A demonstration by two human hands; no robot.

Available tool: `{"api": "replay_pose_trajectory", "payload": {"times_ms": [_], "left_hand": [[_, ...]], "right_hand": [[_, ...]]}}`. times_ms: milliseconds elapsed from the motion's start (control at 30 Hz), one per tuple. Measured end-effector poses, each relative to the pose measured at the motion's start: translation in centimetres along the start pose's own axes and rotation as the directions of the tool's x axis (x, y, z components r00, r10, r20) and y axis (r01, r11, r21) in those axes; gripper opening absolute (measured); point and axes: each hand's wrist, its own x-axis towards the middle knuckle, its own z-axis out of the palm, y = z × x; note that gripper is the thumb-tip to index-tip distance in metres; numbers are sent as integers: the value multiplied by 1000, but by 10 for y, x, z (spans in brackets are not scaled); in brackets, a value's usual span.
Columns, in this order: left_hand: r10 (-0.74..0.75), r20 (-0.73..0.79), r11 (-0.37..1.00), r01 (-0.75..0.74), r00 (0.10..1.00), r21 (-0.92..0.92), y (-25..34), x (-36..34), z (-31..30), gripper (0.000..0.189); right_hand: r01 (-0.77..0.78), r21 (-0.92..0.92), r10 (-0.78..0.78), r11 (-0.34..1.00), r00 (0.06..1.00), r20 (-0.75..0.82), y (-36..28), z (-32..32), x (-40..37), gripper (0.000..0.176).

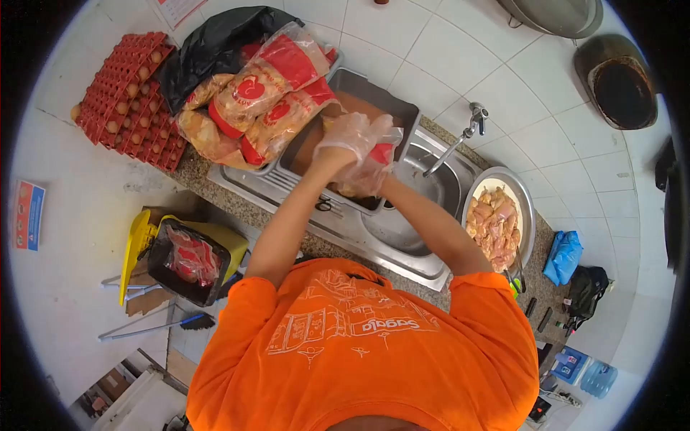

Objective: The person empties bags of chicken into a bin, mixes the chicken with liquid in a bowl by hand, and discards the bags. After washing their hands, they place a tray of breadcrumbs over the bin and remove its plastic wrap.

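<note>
Over a grey tub (410, 115) of brownish liquid, my two hands are close together on a clear plastic bag with red print (384, 151). My left hand (356, 135), in a clear disposable glove, is closed at the bag's upper side. My right hand (366, 176) is at the lower side, gripping the bag; clear plastic covers it and most of its fingers are hidden. Pale pieces show low in the tub beneath my hands. Directly left of the tub lie several filled red-printed bags of chicken (251, 90).
A steel sink (424, 176) with a tap (474, 118) adjoins the tub. To its right stands a bowl of raw chicken pieces (494, 219). Stacked red egg trays (126, 100) and a black bag (212, 54) are at left. Below, an open bin (230, 248) holds discarded bags.
</note>
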Motion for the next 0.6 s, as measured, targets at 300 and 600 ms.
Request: {"api": "replay_pose_trajectory", "payload": {"times_ms": [300,600], "left_hand": [[179,75,863,-193,981,467,-73,34,0,45],[156,-117,937,-110,981,331,-82,35,-5,43]], "right_hand": [[13,-953,-169,-302,983,67,-70,120,-51,24],[223,-750,-647,623,686,-334,-91,145,-118,46]]}}
